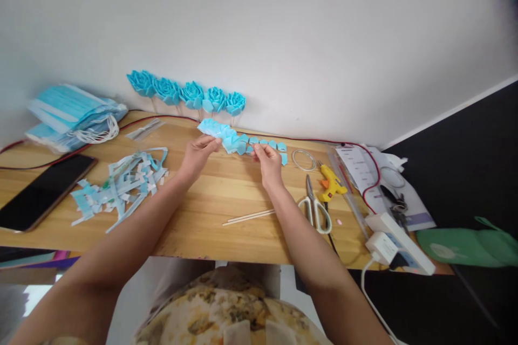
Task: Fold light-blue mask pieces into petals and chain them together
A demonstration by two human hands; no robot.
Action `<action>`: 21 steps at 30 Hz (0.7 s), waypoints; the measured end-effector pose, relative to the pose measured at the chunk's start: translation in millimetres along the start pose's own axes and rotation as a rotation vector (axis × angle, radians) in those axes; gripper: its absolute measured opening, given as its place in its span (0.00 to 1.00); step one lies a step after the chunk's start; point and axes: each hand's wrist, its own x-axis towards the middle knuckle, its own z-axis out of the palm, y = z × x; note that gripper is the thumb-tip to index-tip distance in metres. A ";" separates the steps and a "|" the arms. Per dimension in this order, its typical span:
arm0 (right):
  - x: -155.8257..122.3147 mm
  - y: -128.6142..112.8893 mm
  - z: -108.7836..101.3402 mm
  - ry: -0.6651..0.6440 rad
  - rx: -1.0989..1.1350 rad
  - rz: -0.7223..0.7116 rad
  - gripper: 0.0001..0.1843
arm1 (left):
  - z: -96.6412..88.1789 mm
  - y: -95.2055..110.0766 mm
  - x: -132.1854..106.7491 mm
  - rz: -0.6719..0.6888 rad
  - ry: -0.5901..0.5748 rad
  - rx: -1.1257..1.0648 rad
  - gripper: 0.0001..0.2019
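Note:
My left hand (202,152) is closed, thumb and fingertips together, at the near edge of a pile of folded light-blue petals (216,128). Whatever those fingertips hold is hidden. Just to the right, my right hand (267,160) pinches a small blue petal (250,149) at its fingertips. Behind it runs a row of small folded blue petals (272,144). Several finished blue flowers (192,95) on thin sticks lean against the wall behind the pile.
Blue face masks (68,113), a phone (46,188) and blue-white scraps (121,180) lie left. To the right are a wire coil (303,160), scissors (316,214), a yellow glue gun (332,182) and a power strip (400,242). Two thin sticks (249,216) lie near the front edge.

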 end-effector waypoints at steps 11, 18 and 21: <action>-4.5 -3.4 1.1 -0.195 0.032 -0.090 0.20 | 7.4 4.7 -4.7 0.330 -0.121 0.278 0.10; -2.6 -3.7 -0.6 -0.261 -0.006 -0.130 0.17 | -6.5 24.7 -11.9 0.404 -0.246 0.450 0.12; -7.3 -0.2 2.0 -0.332 -0.234 -0.117 0.20 | -32.6 13.6 -19.8 0.258 -0.230 0.515 0.15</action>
